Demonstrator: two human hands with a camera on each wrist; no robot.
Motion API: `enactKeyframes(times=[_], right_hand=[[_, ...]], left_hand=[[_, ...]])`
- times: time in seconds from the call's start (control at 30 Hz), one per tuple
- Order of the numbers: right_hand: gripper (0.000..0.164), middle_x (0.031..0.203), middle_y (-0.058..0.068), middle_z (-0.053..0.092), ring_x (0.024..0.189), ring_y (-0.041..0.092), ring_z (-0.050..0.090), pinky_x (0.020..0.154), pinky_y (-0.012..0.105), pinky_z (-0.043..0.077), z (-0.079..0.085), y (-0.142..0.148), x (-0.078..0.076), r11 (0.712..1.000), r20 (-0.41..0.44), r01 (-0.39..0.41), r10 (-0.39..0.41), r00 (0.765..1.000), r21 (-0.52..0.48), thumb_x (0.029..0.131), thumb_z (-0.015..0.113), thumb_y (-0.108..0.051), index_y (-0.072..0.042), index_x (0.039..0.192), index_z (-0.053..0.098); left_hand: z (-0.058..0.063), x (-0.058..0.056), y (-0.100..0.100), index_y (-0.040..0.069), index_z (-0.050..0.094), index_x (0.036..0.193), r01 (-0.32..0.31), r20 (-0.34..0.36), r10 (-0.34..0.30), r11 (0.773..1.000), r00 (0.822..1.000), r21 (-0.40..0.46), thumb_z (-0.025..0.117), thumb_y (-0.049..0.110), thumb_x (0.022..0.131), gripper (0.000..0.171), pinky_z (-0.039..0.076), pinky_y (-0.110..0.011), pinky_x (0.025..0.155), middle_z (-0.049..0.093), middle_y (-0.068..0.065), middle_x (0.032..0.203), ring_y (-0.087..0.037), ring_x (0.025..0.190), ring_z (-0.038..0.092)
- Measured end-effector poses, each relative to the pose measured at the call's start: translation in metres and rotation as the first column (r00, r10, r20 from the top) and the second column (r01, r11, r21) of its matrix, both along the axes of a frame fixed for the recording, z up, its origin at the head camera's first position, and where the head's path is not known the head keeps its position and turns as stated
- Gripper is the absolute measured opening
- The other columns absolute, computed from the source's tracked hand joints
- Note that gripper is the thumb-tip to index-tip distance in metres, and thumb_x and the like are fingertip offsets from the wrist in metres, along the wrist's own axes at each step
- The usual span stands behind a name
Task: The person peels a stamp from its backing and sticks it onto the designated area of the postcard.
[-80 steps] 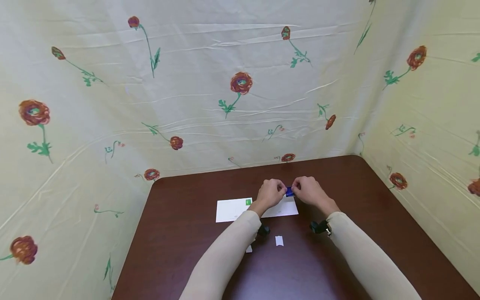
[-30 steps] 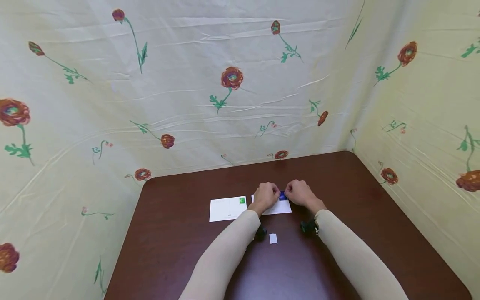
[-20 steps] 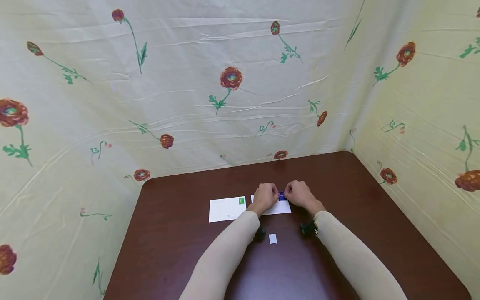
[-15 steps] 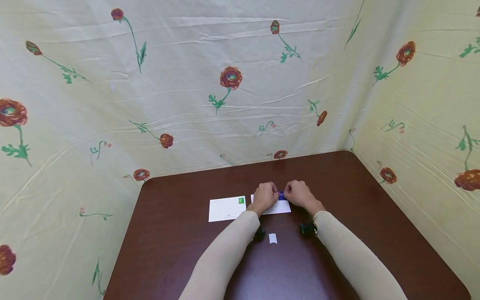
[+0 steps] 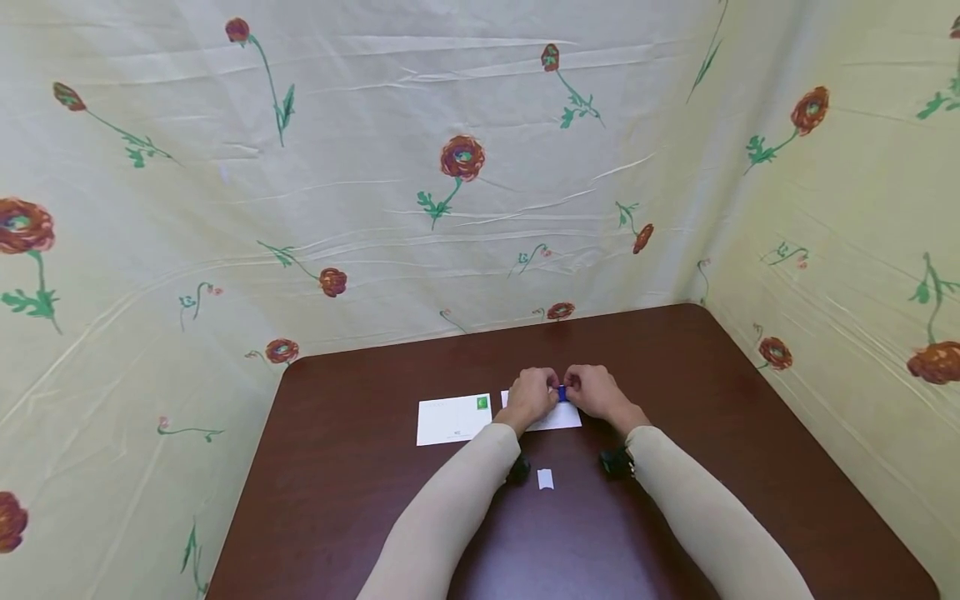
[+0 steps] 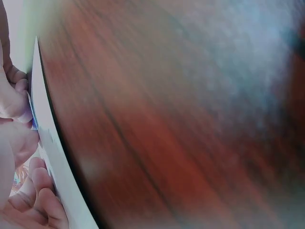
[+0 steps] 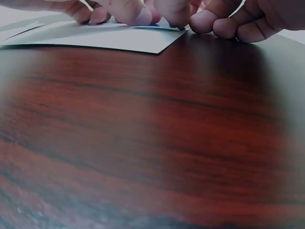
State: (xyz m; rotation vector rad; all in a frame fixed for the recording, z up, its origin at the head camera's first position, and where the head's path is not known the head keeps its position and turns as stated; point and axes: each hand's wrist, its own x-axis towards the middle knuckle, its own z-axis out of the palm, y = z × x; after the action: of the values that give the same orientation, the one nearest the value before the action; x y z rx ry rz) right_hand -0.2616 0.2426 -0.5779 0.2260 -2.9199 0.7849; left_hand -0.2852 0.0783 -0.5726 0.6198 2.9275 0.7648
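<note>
A blue stamp [image 5: 562, 393] lies at the upper right corner of the right-hand white card [image 5: 558, 419], mostly covered by fingertips. My left hand [image 5: 531, 393] holds its left side with curled fingers, the lower ones resting on the card. From the right, my right hand [image 5: 597, 392] has thumb and fingertips at the stamp's other edge. In the right wrist view both hands' fingertips meet low over the card [image 7: 119, 40], with a sliver of blue between them. The left wrist view shows the card [image 6: 62, 162] edge-on, fingers against it.
Left of the hands lies another white card [image 5: 446, 422] with a green stamp [image 5: 482, 403] in its upper right corner. A small white paper piece [image 5: 545, 479] lies nearer me on the dark brown table [image 5: 352, 500]. Flower-patterned cloth [image 5: 375, 208] hangs behind and beside the table.
Earlier both hands pinched the blue stamp above the card's top edge; they have since come down with it onto the corner. Lately the fingertips have drawn closer, leaving less blue visible.
</note>
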Motion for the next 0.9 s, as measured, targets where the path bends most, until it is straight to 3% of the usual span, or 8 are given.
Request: enactKeyframes(times=[0.33, 0.57, 0.9], right_hand=[[0.019, 0.080, 0.000, 0.062, 0.073, 0.017, 0.055, 0.067, 0.032, 0.048, 0.006, 0.010, 0.002, 0.999, 0.041, -0.052, 0.052, 0.998, 0.002, 0.084, 0.076, -0.021, -0.013, 0.100, 0.070], [0.020, 0.078, -0.001, 0.060, 0.072, 0.016, 0.054, 0.066, 0.031, 0.045, 0.005, 0.014, 0.001, 0.999, 0.050, -0.048, 0.048, 0.998, 0.009, 0.084, 0.077, -0.022, -0.014, 0.101, 0.069], [0.028, 0.080, 0.002, 0.059, 0.072, 0.018, 0.054, 0.063, 0.029, 0.046, 0.007, 0.014, 0.004, 0.998, 0.082, -0.019, 0.014, 0.997, 0.058, 0.087, 0.075, -0.024, -0.011, 0.112, 0.070]], left_hand=[[0.003, -0.001, 0.001, 0.019, 0.070, 0.103, 0.045, 0.021, -0.044, 0.999, 0.999, -0.012, 0.076, 0.026, 0.087, 0.019, 0.049, -0.031, 0.071, 0.066, 0.002, 0.098, -0.016, 0.081, 0.058], [0.005, 0.000, 0.003, 0.015, 0.070, 0.111, 0.075, 0.035, -0.075, 0.997, 0.997, -0.009, 0.076, 0.026, 0.087, 0.027, 0.049, -0.029, 0.073, 0.063, 0.001, 0.097, -0.016, 0.084, 0.056], [0.006, 0.003, 0.004, 0.013, 0.073, 0.114, 0.063, 0.017, -0.063, 0.998, 0.998, -0.012, 0.075, 0.025, 0.088, 0.029, 0.050, -0.032, 0.083, 0.063, -0.003, 0.101, -0.017, 0.094, 0.054]])
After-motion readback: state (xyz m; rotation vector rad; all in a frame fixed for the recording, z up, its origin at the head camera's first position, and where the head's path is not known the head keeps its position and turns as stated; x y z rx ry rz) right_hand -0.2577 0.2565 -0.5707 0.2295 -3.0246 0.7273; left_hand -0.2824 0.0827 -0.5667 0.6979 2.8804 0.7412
